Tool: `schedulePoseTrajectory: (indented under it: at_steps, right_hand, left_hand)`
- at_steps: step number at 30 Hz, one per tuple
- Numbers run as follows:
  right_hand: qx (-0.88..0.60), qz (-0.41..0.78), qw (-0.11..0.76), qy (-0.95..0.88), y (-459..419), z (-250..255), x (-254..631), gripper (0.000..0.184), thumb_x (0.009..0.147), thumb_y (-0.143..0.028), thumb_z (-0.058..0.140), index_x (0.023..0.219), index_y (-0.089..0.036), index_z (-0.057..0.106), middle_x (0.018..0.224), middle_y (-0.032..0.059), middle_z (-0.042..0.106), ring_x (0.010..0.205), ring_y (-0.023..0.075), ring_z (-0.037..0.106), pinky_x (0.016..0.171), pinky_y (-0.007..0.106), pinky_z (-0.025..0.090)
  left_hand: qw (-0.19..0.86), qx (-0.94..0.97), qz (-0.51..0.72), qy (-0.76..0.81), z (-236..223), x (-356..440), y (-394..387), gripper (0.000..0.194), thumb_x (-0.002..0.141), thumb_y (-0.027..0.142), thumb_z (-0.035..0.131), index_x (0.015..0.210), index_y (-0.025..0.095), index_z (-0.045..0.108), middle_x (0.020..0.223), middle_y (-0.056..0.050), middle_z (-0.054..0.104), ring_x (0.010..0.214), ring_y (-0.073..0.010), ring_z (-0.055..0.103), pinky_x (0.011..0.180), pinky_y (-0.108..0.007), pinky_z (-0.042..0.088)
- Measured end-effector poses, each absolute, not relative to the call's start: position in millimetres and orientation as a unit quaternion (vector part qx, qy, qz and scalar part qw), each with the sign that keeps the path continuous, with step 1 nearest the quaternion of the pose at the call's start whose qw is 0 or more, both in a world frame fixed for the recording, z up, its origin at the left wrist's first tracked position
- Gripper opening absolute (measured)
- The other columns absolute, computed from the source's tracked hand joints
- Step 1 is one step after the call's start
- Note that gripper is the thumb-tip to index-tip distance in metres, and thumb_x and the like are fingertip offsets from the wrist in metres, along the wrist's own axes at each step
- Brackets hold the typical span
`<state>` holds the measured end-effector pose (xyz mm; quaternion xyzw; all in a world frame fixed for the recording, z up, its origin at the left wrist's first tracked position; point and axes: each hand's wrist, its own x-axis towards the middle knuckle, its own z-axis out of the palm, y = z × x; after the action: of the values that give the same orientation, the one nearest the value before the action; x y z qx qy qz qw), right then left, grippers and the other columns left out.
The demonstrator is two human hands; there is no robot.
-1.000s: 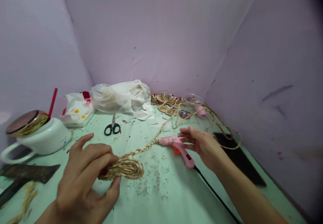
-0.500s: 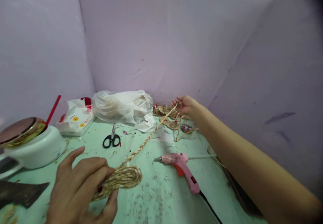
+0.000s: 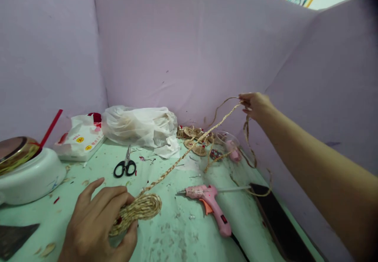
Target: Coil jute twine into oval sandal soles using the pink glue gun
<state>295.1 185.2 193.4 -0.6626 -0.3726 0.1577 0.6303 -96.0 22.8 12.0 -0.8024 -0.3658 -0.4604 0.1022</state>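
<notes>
Left hand (image 3: 99, 220) pinching oblong tan braided-straw coil (image 3: 146, 207) near front edge of green surface (image 3: 99, 172), right hand (image 3: 254, 105) grasping its taut braid (image 3: 178, 161) toward far-right corner

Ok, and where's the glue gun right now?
In the head view, the glue gun lies on the table just right of centre, between the coil in the left hand and the dark slab farther right.

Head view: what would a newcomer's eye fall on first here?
Probably the braided cord, stretched from the coil in the left hand up to the raised right hand. Next might come the pink glue gun on the green table, right of the coil, and the white plastic bag by the back wall.
</notes>
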Motion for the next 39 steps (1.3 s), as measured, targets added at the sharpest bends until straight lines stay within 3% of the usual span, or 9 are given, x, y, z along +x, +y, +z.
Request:
schedulePoseTrajectory:
  at_steps: [8,13,17,22,25,28,31,34,39]
  right_hand:
    - [-0.599,0.05,0.634,-0.486,130.2,251.3,286.1,0.023,0.096,-0.025,0.045,0.112,-0.015,0.058,0.114,0.0065,0.06,0.098,0.0191,0.061,0.081,0.04,0.05]
    - [-0.522,0.013,0.636,-0.568,111.0,281.4,262.3,0.02,0.079,0.005,0.048,0.084,0.001,0.067,0.09,0.0076,0.07,0.085,0.0089,0.06,0.072,0.027,0.039]
    - [-0.492,0.009,0.632,-0.599,96.0,290.3,238.3,0.022,0.074,0.006,0.047,0.074,-0.002,0.067,0.071,-0.001,0.068,0.075,0.0052,0.057,0.067,0.028,0.036]
    - [-0.526,0.098,0.55,-0.641,47.9,237.7,212.2,0.017,0.066,0.004,0.058,0.063,-0.012,0.065,0.065,-0.0033,0.063,0.068,0.0069,0.058,0.069,0.024,0.042]
    - [-0.588,0.113,0.499,-0.626,15.3,180.0,213.3,0.004,0.065,-0.017,0.062,0.066,-0.019,0.066,0.063,-0.0015,0.064,0.06,0.0114,0.057,0.059,0.026,0.045]
    - [-0.657,0.143,0.373,-0.64,1.1,122.9,220.7,0.015,0.067,-0.032,0.056,0.071,-0.021,0.066,0.059,0.0006,0.062,0.051,0.0158,0.053,0.048,0.028,0.04]
    - [-0.693,0.138,0.237,-0.666,5.7,81.7,219.9,0.021,0.067,-0.032,0.056,0.048,-0.022,0.051,0.05,-0.0004,0.053,0.049,0.016,0.047,0.048,0.028,0.032]
    - [-0.743,0.089,0.14,-0.649,13.2,63.5,208.7,0.03,0.067,-0.025,0.056,0.041,-0.021,0.043,0.045,0.0018,0.048,0.048,0.0171,0.046,0.048,0.029,0.023]
    - [-0.736,0.075,0.081,-0.668,-1.5,61.4,180.5,0.026,0.08,-0.032,0.048,0.057,-0.023,0.058,0.056,0.0042,0.061,0.054,0.0195,0.052,0.049,0.029,0.022]
  left_hand:
    - [0.105,-0.793,-0.476,-0.365,4.9,-98.6,25.1,0.03,0.067,0.021,0.06,0.095,0.021,0.054,0.086,-0.007,0.062,0.079,-0.0267,0.059,0.096,-0.058,0.033]
    - [0.113,-0.805,-0.454,-0.366,5.1,-99.1,26.7,0.03,0.066,0.019,0.061,0.095,0.02,0.052,0.085,-0.007,0.062,0.078,-0.0275,0.061,0.095,-0.059,0.034]
    - [0.109,-0.803,-0.466,-0.355,6.9,-97.7,26.0,0.026,0.068,0.018,0.059,0.093,0.019,0.051,0.085,-0.009,0.061,0.078,-0.0274,0.06,0.093,-0.06,0.034]
    - [0.088,-0.796,-0.48,-0.358,13.3,-99.5,23.3,0.027,0.069,0.017,0.058,0.094,0.02,0.051,0.087,-0.007,0.059,0.081,-0.0247,0.058,0.096,-0.058,0.033]
    - [0.052,-0.818,-0.468,-0.331,18.4,-98.3,18.0,0.032,0.066,0.014,0.058,0.096,0.021,0.05,0.09,-0.006,0.058,0.086,-0.0239,0.057,0.099,-0.056,0.033]
    - [-0.016,-0.851,-0.41,-0.328,18.0,-90.8,9.3,0.029,0.063,0.014,0.054,0.091,0.021,0.05,0.087,-0.005,0.058,0.087,-0.023,0.057,0.103,-0.056,0.029]
    - [-0.082,-0.859,-0.361,-0.355,10.4,-80.2,-0.4,0.024,0.06,0.011,0.052,0.083,0.02,0.051,0.081,-0.003,0.057,0.079,-0.0198,0.057,0.104,-0.054,0.028]
    - [-0.107,-0.863,-0.338,-0.361,1.8,-72.7,-7.0,0.025,0.059,0.01,0.052,0.082,0.02,0.052,0.08,-0.003,0.057,0.077,-0.0194,0.057,0.105,-0.054,0.026]
    - [-0.098,-0.869,-0.31,-0.373,-5.4,-69.8,-5.7,0.022,0.06,0.012,0.053,0.08,0.02,0.053,0.079,-0.003,0.058,0.076,-0.0201,0.057,0.103,-0.054,0.027]
